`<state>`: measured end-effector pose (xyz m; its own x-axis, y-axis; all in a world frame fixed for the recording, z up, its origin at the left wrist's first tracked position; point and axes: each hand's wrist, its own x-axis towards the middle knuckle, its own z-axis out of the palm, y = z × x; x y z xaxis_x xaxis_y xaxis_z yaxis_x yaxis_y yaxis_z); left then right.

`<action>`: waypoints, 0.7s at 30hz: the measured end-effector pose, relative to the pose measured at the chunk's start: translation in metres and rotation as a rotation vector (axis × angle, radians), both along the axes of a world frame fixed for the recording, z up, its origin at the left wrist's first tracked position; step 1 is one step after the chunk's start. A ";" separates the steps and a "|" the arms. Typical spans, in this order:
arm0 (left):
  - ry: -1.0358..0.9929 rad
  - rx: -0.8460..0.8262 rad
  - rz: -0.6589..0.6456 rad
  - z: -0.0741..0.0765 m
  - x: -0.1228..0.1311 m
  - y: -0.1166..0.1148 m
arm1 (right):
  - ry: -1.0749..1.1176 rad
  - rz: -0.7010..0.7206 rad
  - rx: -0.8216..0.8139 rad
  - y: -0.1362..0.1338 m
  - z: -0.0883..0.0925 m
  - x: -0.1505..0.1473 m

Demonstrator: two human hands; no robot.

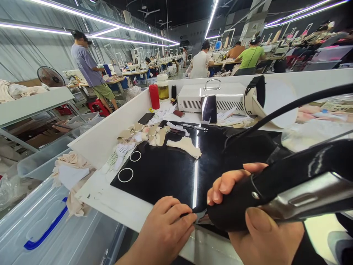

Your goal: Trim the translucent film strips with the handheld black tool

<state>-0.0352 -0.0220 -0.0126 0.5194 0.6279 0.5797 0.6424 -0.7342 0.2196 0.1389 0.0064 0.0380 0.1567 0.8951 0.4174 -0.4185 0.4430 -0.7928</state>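
A black corded hand tool with a long metal lever slants in from the right. My right hand is wrapped around its front part, thumb below the lever. Its blunt end points left, at the front edge of a glossy black sheet. Just left of that end is my left hand, back upward, fingers bent and pressed together at the sheet's edge. The thumb is hidden, and whatever the fingertips hold is too small to tell. A cream fabric piece lies farther back on the sheet, near a pen.
Two white rings lie at the sheet's left. Behind stand a white vented box, a phone and a red can. A black cable arcs across the right. Clear plastic bins stand lower left.
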 end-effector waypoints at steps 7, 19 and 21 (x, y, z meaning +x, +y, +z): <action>-0.001 0.011 -0.003 -0.001 0.000 0.000 | -0.013 0.014 -0.012 -0.002 -0.002 -0.005; 0.015 -0.101 -0.148 0.013 -0.009 0.028 | -0.126 -0.182 -0.046 0.012 0.018 0.028; 0.048 -0.159 -0.246 0.020 -0.008 0.047 | -0.165 -0.227 -0.063 0.014 0.021 0.036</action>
<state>-0.0432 0.0250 0.0077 0.6918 0.5603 0.4554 0.4614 -0.8282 0.3181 0.1753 0.0201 0.0595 0.2908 0.8696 0.3990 -0.1770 0.4587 -0.8708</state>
